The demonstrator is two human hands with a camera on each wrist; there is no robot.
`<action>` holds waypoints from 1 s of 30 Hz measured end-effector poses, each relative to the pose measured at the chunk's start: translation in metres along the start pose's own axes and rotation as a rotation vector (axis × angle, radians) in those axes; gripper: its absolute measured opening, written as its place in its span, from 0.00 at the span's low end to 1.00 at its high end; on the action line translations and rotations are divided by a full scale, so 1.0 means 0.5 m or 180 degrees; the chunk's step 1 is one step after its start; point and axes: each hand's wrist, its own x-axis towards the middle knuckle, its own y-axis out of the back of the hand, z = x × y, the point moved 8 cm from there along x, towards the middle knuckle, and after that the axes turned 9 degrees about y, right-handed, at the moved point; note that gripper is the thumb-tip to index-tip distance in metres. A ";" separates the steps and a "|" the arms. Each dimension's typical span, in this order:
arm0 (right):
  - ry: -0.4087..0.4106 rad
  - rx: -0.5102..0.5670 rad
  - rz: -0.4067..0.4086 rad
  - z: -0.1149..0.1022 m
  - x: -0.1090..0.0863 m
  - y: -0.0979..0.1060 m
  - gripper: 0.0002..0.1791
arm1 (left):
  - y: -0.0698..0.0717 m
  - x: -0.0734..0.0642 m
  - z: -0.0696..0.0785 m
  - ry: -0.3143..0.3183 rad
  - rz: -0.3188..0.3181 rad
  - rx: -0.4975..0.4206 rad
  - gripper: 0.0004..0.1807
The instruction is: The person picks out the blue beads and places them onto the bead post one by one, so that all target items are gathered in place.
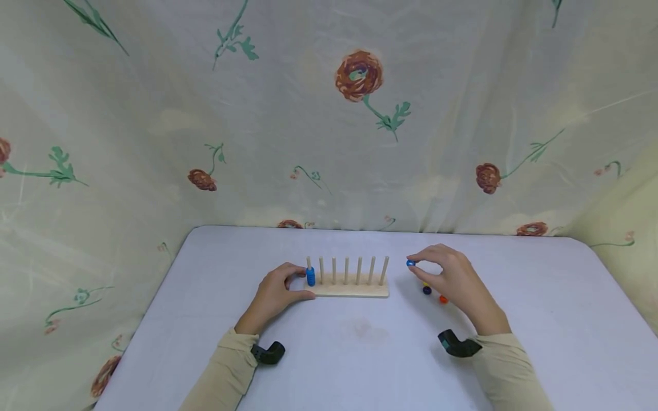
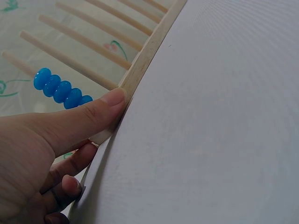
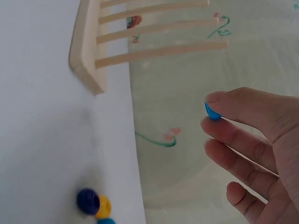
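A pale wooden peg board (image 1: 349,290) with several upright pegs stands on the table. Blue beads (image 1: 311,277) are stacked on its leftmost peg, and the upper part of that peg is bare. My left hand (image 1: 275,294) grips the board's left end, the thumb (image 2: 110,100) along the front edge in the left wrist view. To the right of the board, my right hand (image 1: 452,277) pinches a blue bead (image 3: 213,112) between thumb and forefinger, raised above the table. The other pegs carry no beads.
Loose beads lie under and beside my right hand: a dark purple bead (image 1: 427,290), an orange bead (image 1: 444,299) and a yellow bead (image 3: 103,206), with another blue one (image 3: 107,221) partly cut off. A flowered curtain (image 1: 288,114) hangs behind the white table (image 1: 354,365).
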 end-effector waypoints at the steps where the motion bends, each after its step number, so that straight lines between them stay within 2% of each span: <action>1: 0.0037 0.0016 0.0017 -0.005 0.005 -0.001 0.11 | 0.000 0.000 0.000 0.0003 0.0000 -0.0006 0.30; 13: 0.0327 0.0295 0.0363 -0.061 0.052 0.007 0.13 | -0.002 0.003 -0.004 0.0019 0.0003 0.0005 0.30; 20: 0.0367 0.0489 0.0354 -0.110 0.086 -0.007 0.12 | 0.000 0.001 -0.003 0.0040 -0.0014 -0.0015 0.30; 30: 0.0344 0.0716 0.0168 -0.175 0.132 -0.060 0.12 | 0.000 0.003 -0.002 0.0032 -0.0024 -0.0015 0.30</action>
